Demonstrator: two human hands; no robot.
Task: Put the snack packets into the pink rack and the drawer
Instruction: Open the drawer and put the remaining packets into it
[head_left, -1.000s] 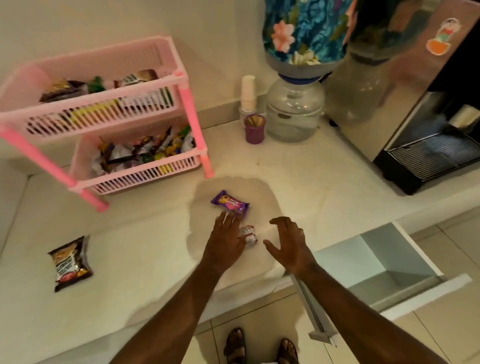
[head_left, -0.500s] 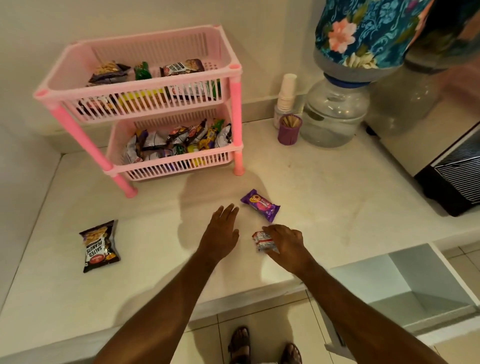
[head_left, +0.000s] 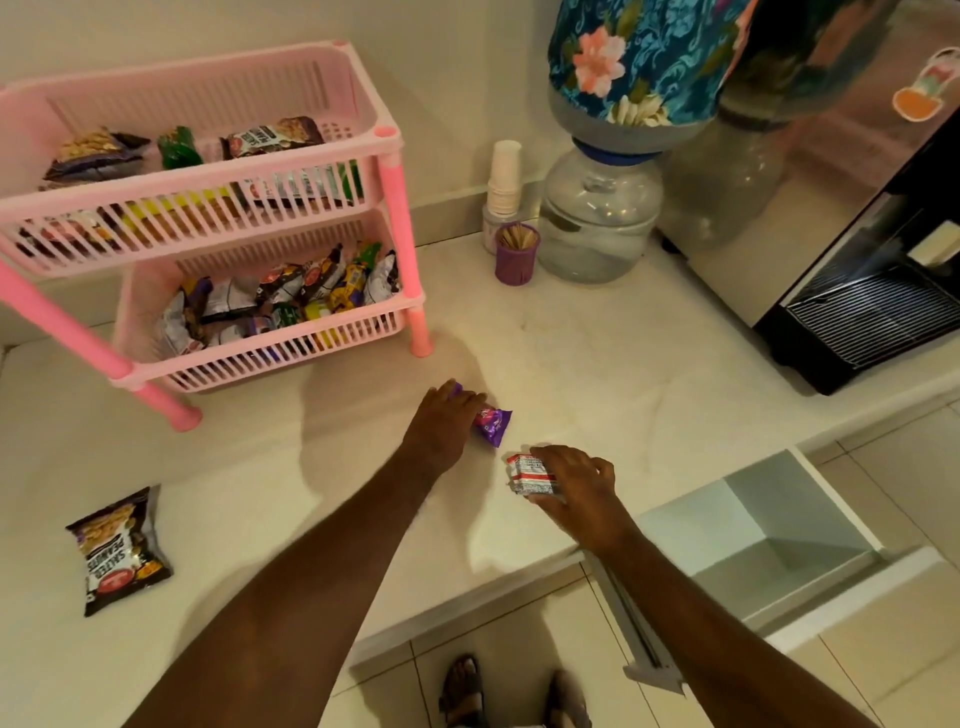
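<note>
A two-tier pink rack (head_left: 387, 132) stands at the back left of the counter, both tiers holding several snack packets. My left hand (head_left: 441, 426) lies over a purple snack packet (head_left: 493, 423) on the counter, its fingers closing on the packet's left end. My right hand (head_left: 576, 486) grips a small red and white packet (head_left: 530, 473), just left of the open white drawer (head_left: 810, 525) below the counter edge. A black salted peanuts packet (head_left: 119, 551) lies alone at the front left.
A water bottle dispenser (head_left: 602, 218) with a floral cover, a stack of paper cups (head_left: 504, 176) and a purple stirrer cup (head_left: 515, 254) stand at the back. A black coffee machine (head_left: 872, 312) fills the right. My sandalled feet (head_left: 514, 691) show on the tiled floor.
My left hand slid right onto the purple packet. My right hand closed on the red and white packet and lifted it slightly toward the drawer side. The view shifted closer.
</note>
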